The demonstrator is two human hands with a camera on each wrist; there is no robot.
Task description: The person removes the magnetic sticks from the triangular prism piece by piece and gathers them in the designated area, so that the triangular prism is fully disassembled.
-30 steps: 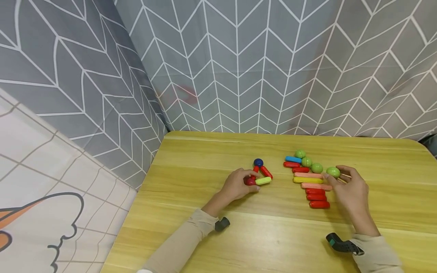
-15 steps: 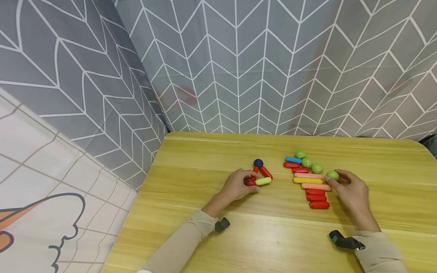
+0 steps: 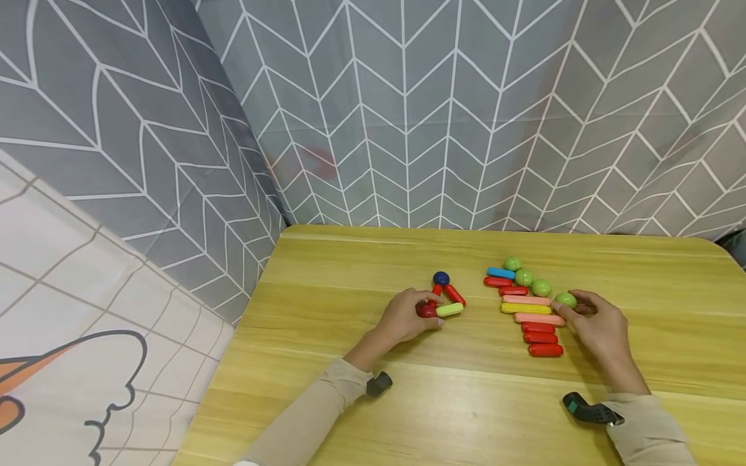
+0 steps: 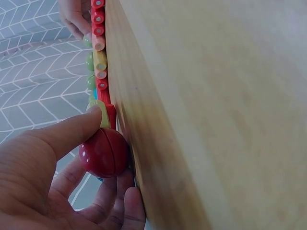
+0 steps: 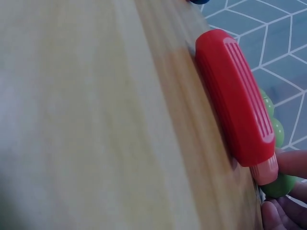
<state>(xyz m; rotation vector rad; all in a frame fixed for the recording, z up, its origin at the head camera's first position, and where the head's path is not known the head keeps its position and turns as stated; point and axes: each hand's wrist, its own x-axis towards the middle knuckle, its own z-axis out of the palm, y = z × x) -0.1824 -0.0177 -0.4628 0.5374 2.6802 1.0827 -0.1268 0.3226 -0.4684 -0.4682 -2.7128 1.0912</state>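
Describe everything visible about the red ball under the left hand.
The red ball is a glossy, smooth sphere, plastic by its look, with a faint seam running round it. It sits on the wooden table, left of the rows of sticks. The left hand holds it, thumb on one side and fingers curled round the other. A yellow-green stick meets it on the right, and a red stick runs from it up toward a blue ball.
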